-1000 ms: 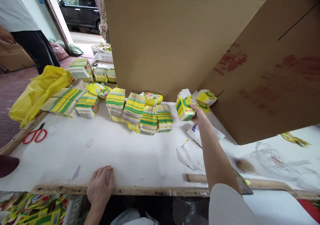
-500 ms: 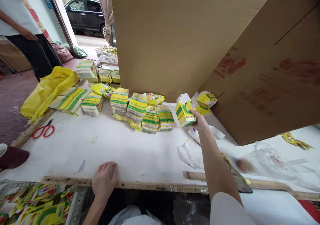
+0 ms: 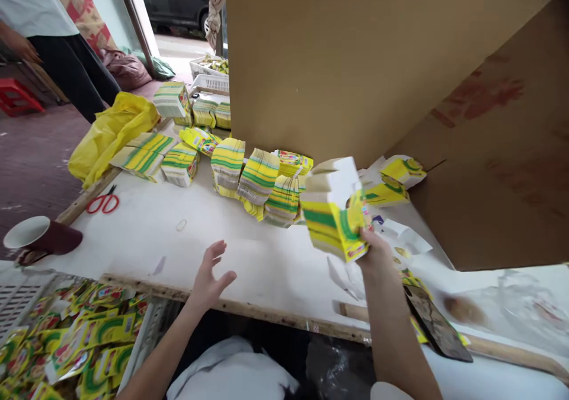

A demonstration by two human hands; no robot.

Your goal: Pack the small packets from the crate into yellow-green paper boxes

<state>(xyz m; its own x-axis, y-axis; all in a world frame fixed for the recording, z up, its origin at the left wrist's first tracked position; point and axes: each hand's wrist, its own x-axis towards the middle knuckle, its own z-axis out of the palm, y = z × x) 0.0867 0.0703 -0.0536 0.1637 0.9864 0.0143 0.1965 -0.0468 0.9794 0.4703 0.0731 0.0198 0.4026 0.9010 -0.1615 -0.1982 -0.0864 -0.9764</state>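
Observation:
My right hand (image 3: 373,247) grips a thick stack of flat yellow-and-green printed cartons (image 3: 326,225), slightly blurred, with white flaps at its top. It is tilted and held up over the table, in front of the standing row. My left hand (image 3: 211,278) is raised by the table's front edge, thumb and fingers apart, with nothing in it. Similar stacks stand across the middle of the white table, among them a fanned stack (image 3: 258,176) and one beside it (image 3: 227,166). More yellow cartons (image 3: 402,172) lie beyond my right hand.
A big cardboard box (image 3: 311,62) rises behind the row. Red scissors (image 3: 103,202), a paper clip (image 3: 181,225) and a maroon mug (image 3: 62,238) lie left. A crate of yellow packets (image 3: 89,341) sits lower left. A dark blade (image 3: 438,323) lies right. A person (image 3: 57,38) stands far left.
My right hand has lifted the carton stack and brought it nearer to me. The left hand has risen off the table edge and opened. The view has shifted.

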